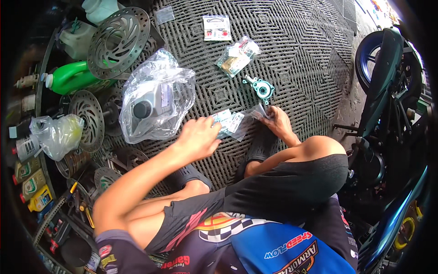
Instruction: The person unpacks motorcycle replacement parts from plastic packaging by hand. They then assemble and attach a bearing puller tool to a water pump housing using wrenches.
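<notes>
My left hand [198, 137] is open, fingers bent and apart, just below and left of some small clear packets with pale labels [224, 122]; whether its fingertips touch them is unclear. My right hand [276, 121] pinches a crumpled clear plastic bag [255, 113] to the right of them. Just above that hand a silver-teal metal housing with a round bore [264, 91] lies on the mat. Higher up lie a packaged part in a clear bag [237, 59] and a white card with small parts [216, 28]. A grey jug in a big clear bag [155, 102] stands left of my hands.
The grid mat [301, 55] lies under everything. Along the left are several brake discs [117, 41], a green jug [68, 77], bottles [25, 178] and tools [82, 205]. A dark motorcycle [378, 128] stands along the right. My bent legs [283, 182] border the lower work area.
</notes>
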Action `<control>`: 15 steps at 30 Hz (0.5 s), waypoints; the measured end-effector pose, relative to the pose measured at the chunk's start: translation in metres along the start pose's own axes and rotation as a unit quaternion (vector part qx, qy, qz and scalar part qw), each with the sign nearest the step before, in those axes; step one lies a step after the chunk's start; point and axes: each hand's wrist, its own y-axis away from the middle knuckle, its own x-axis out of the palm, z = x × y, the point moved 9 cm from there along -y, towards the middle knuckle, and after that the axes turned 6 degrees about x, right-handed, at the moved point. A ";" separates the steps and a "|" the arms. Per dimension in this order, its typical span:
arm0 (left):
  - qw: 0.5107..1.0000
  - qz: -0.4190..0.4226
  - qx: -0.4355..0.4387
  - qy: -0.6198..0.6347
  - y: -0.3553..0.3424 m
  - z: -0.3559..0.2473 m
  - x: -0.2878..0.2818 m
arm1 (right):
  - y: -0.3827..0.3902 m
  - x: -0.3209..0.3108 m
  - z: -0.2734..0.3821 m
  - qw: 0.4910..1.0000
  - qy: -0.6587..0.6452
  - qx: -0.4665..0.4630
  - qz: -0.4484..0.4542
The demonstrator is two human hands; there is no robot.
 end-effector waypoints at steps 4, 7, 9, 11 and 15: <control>0.991 -0.031 -0.118 -0.060 -0.046 0.024 0.076 | 0.002 0.009 0.010 0.995 -0.069 -0.035 0.065; 0.984 -0.042 -0.168 -0.049 -0.057 0.031 0.090 | 0.008 0.025 0.008 0.904 -0.381 0.095 0.172; 0.984 -0.063 -0.167 0.019 -0.054 0.038 0.095 | 0.013 0.018 0.027 0.852 -0.464 0.122 0.208; 0.982 -0.073 -0.167 0.059 -0.050 0.045 0.093 | 0.015 0.019 0.039 0.825 -0.501 0.123 0.229; 0.972 -0.104 -0.196 0.083 -0.044 0.067 0.079 | 0.015 0.017 0.066 0.798 -0.530 0.097 0.270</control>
